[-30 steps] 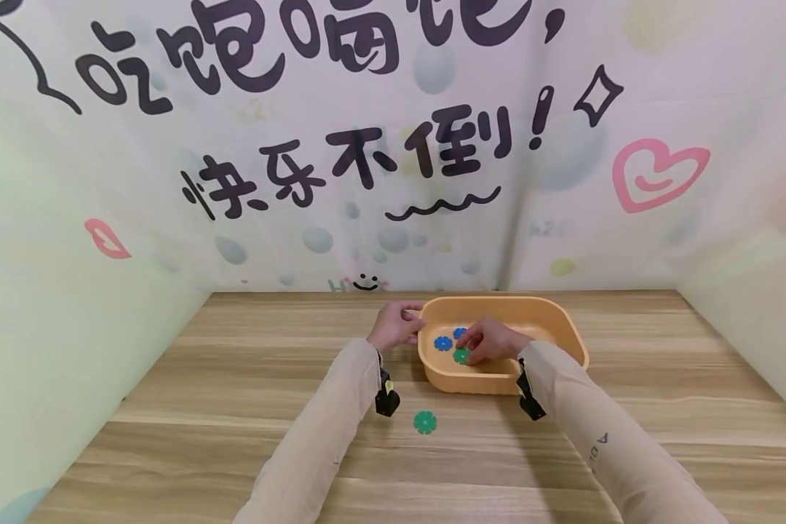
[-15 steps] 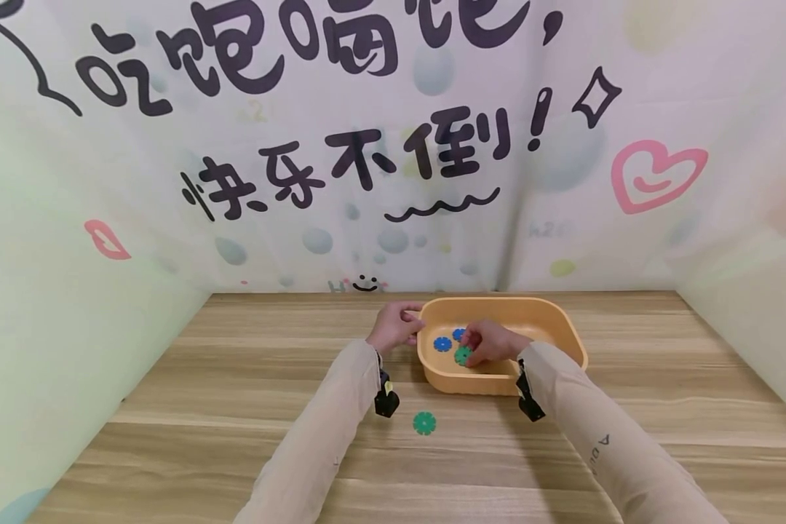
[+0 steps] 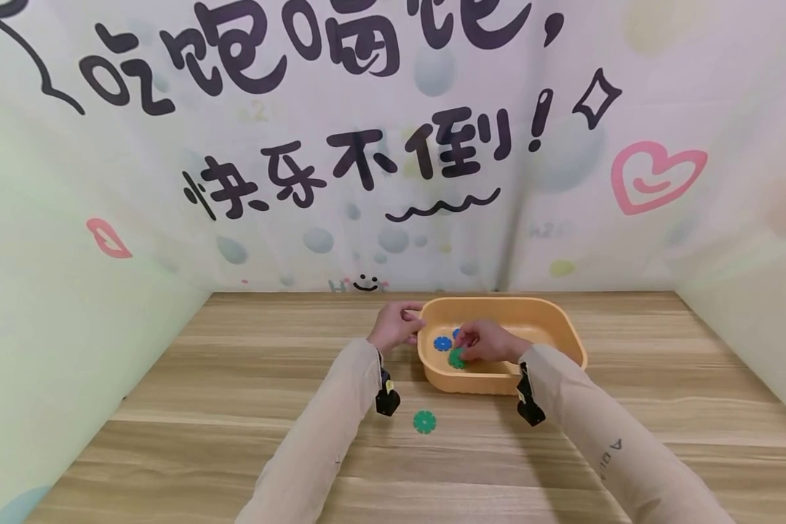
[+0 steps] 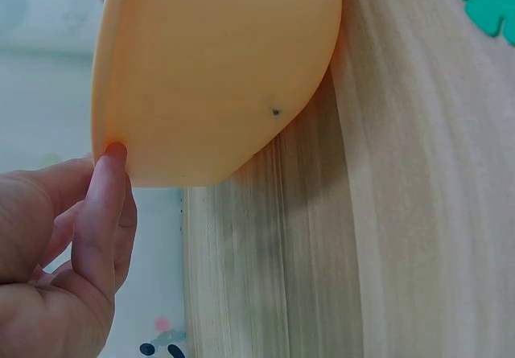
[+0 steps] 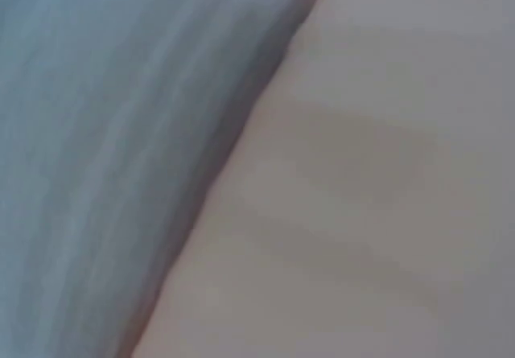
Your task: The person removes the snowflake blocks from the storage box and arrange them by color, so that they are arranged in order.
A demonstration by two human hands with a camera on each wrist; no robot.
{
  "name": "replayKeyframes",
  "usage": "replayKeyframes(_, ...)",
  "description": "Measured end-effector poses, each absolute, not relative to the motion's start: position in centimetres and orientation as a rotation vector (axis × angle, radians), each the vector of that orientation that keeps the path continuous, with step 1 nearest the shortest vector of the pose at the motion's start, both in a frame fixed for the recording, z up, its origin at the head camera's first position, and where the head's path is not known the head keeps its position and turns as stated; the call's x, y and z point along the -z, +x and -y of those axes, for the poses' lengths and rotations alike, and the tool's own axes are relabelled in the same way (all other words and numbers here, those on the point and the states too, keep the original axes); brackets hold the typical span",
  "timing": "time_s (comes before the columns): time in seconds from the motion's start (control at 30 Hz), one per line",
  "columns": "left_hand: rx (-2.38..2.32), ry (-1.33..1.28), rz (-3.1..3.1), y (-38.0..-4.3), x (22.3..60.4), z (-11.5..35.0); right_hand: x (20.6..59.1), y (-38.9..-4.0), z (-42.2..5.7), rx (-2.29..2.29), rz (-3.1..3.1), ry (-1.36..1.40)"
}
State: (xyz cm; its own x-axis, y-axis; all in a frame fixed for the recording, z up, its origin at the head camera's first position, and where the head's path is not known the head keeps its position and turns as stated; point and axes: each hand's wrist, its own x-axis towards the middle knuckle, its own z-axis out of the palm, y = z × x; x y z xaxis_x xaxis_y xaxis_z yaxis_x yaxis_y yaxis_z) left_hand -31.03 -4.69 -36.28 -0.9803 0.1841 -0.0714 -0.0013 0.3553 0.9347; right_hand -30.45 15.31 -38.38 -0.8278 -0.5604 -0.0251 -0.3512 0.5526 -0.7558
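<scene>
An orange plastic tub [image 3: 537,314] stands at the back of the table. My left hand [image 3: 393,325] pinches its left rim between thumb and fingers, which the left wrist view shows close up at the tub's edge [image 4: 217,68]. Inside the tub, the fingers of my right hand [image 3: 490,340] hold a green notched disc [image 3: 457,359] close over the floor. Beside it lies a blue notched disc [image 3: 442,343]; another blue disc [image 3: 456,333] is partly hidden behind the right hand. Only blurred pale surfaces fill the right wrist view.
Another green notched disc [image 3: 424,422] lies on the wooden table [image 3: 236,378] in front of the tub, between the forearms. A printed cloth backdrop [image 3: 393,240] rises behind the table, with pale walls at both sides.
The green disc in my right fingers first lifts and tilts, then shifts slightly left, and the hand now covers more of the farther blue disc. My left hand stays at the rim.
</scene>
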Motion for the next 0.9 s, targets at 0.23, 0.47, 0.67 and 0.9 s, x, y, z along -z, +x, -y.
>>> replayKeyframes(0.23, -1.703, 0.187, -2.459, -31.0, 36.4, 4.7, 38.0, -29.5, -14.7, 1.194, -2.554, -0.863)
replayKeyframes(0.47, -1.703, 0.172, -2.45, -31.0, 36.3, 4.7, 37.0, -28.2, -14.5, 1.252, -2.611, -0.867)
replayKeyframes(0.67, -1.703, 0.164, -2.448, -30.9, 36.2, 4.7, 36.5, -26.6, -14.7, 1.414, -2.584, -0.711)
replayKeyframes(0.9, -1.704, 0.162, -2.441, -31.0, 36.3, 4.7, 35.5, -25.0, -14.9, 1.508, -2.505, -0.626)
